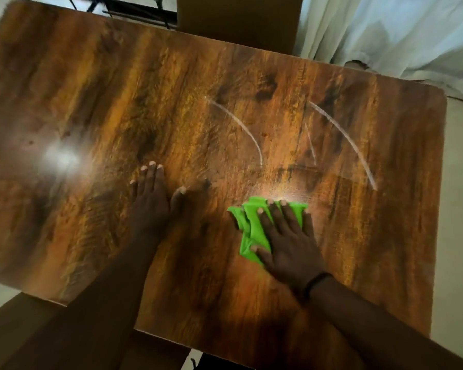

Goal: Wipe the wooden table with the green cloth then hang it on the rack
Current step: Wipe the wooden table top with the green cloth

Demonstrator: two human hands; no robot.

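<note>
3 pale streaks (342,134) upper right on the table (91,102) need the right hand (289,244), flat on the cloth (249,225), pressing evenly; left hand (151,198) rests open, empty

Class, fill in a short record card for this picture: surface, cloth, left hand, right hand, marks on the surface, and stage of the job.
surface: wooden table, glossy
cloth: green cloth, bunched, flat on the table
left hand: palm down on the bare wood, holding nothing
right hand: pressed flat on the cloth
marks: pale curved streaks beyond the cloth
stage: wiping; rack not in view
</note>
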